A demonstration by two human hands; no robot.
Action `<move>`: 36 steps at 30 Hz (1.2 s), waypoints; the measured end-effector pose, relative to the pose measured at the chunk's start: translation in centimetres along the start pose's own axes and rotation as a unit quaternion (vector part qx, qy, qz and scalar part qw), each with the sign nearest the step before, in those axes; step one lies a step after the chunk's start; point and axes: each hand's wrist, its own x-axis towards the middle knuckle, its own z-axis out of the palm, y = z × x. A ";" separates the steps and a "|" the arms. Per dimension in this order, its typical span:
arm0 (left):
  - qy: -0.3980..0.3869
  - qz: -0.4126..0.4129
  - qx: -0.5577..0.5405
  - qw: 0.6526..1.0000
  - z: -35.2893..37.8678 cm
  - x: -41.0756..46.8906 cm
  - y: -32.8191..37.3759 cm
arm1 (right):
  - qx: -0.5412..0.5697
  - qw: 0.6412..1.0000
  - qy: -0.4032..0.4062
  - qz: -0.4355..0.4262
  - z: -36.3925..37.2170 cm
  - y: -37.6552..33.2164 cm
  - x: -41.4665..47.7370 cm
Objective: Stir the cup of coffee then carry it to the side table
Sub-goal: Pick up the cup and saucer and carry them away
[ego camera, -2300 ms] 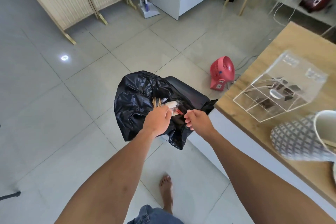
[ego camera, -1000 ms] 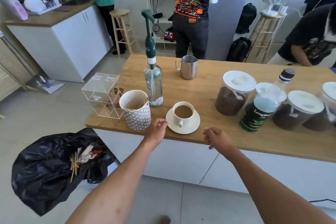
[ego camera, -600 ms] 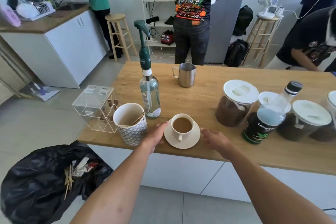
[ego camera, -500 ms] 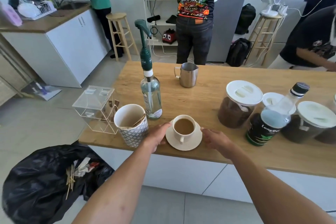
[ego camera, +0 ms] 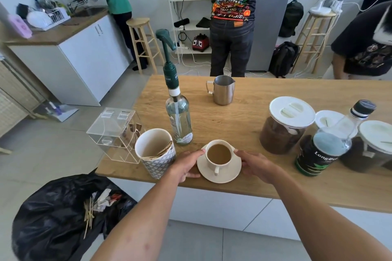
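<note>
A white cup full of milky coffee stands on a white saucer near the front edge of the wooden table. My left hand holds the saucer's left edge, forefinger at the far rim and thumb at the near rim. On the opposite side, my right hand grips the saucer's right edge with its fingertips up against the cup. The saucer rests on the table. No stirrer is in the cup.
Close on the left are a patterned cup of wooden stirrers, a pump bottle and a clear box. Coffee jars and a dark bottle stand right. A black rubbish bag lies on the floor. People stand behind the table.
I have turned from the rubbish bag to the table. Both hands came forward and closed in on the saucer from either side, now touching it.
</note>
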 end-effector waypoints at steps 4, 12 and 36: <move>-0.003 -0.001 -0.002 1.000 0.1 0.1 0.3 | -0.003 1.000 -0.002 0.005 -0.3 0.2 0.6; -0.009 -0.005 -0.022 1.000 -0.2 0.2 0.3 | -0.009 1.000 -0.011 0.022 -0.6 0.2 1.6; -0.024 -0.013 0.024 0.999 0.8 0.0 1.5 | 0.069 0.996 -0.001 0.049 -0.5 0.2 1.8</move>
